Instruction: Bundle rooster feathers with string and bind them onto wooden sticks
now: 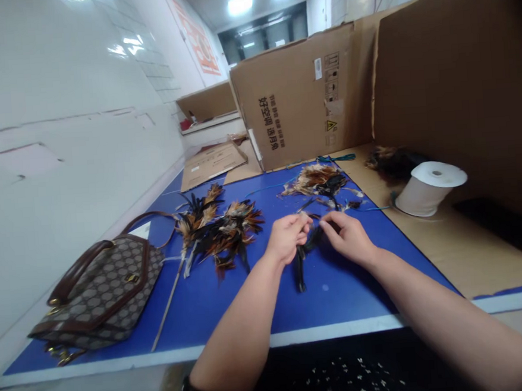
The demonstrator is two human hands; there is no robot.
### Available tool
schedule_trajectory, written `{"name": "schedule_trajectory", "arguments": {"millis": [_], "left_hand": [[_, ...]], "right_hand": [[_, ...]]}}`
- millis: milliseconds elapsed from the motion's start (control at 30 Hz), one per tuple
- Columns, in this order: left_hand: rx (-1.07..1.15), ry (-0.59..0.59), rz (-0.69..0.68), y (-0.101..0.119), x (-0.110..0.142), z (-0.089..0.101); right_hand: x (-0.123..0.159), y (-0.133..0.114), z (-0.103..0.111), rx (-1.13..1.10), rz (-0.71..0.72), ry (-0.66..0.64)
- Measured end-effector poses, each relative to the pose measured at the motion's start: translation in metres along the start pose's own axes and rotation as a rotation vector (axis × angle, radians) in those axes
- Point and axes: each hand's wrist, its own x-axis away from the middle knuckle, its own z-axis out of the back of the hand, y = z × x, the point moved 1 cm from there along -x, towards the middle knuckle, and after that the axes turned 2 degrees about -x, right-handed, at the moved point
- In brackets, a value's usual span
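Fingers pinched, my left hand [287, 238] holds a small bunch of feathers; dark black feathers [301, 271] hang below it over the blue table [340, 300]. Close by on the right, my right hand [348, 237] has its thumb and fingertips drawn together beside the same bunch; what lies between them is too small to make out. Beyond both hands is a loose pile of brown and black feathers [316, 180]. Left of my left hand lie tied bunches of black and orange-brown feathers [227, 227], with a thin stick [168, 306] running toward the table's front edge.
A patterned handbag [102, 290] lies at the left. On cardboard at the right stand a white spool [428, 190], a dark phone-like slab [502, 226] and a dark feather heap [393, 161]. Tall cardboard panels [299, 97] close off the back and right; flat cardboard [214, 163] lies behind.
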Motion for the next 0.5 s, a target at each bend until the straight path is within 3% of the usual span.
{"name": "schedule_trajectory", "arguments": {"millis": [100, 167, 300, 400, 500], "left_hand": [[-0.030, 0.005, 0.011, -0.002, 0.002, -0.002], [-0.040, 0.044, -0.006, 0.000, 0.001, 0.001], [-0.021, 0.066, -0.035, 0.004, -0.002, 0.006], [0.018, 0.041, -0.046, 0.005, -0.001, 0.006], [0.063, 0.009, -0.060, 0.007, 0.000, 0.004]], "right_hand": [[-0.010, 0.008, 0.032, 0.136, -0.014, 0.116], [-0.016, 0.018, 0.060, 0.350, -0.069, 0.126], [-0.019, 0.051, 0.103, 0.839, -0.329, -0.152], [-0.016, 0.073, 0.114, 0.925, -0.392, -0.287], [-0.014, 0.081, 0.113, 0.913, -0.362, -0.280]]}}
